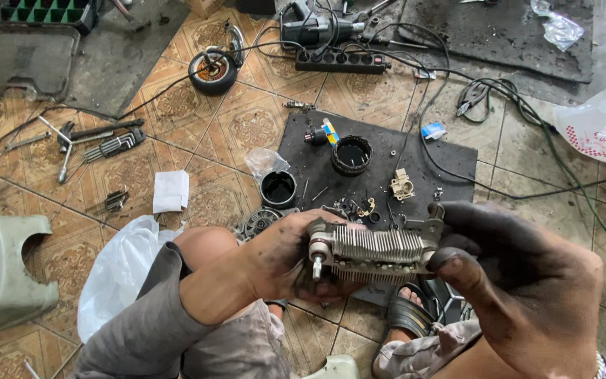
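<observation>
From the head camera, both grimy hands hold one finned metal part [373, 254] up in front of the knees, above a patterned tile floor [233, 126]. The part's long axis runs nearly level, left to right, across the view. The left hand [285, 256] cups its left end from below and behind, fingers curled shut around it, with a short bolt sticking down just past the thumb. The right hand [520, 281] takes the right end, thumb [457, 270] pressed against the front lower edge and the other fingers wrapped over the top corner, so the part lies between the two hands and touches both; neither is nearer than the other. Beyond the part a dark rubber mat [443, 154] carries a black ring [351, 155], a small black cup [278, 188] and scattered small fittings. To the left lie a set of hex keys [113, 145], a folded white cloth [171, 191] and a white plastic bag [117, 270]. A power strip [341, 62] sits at the top.
</observation>
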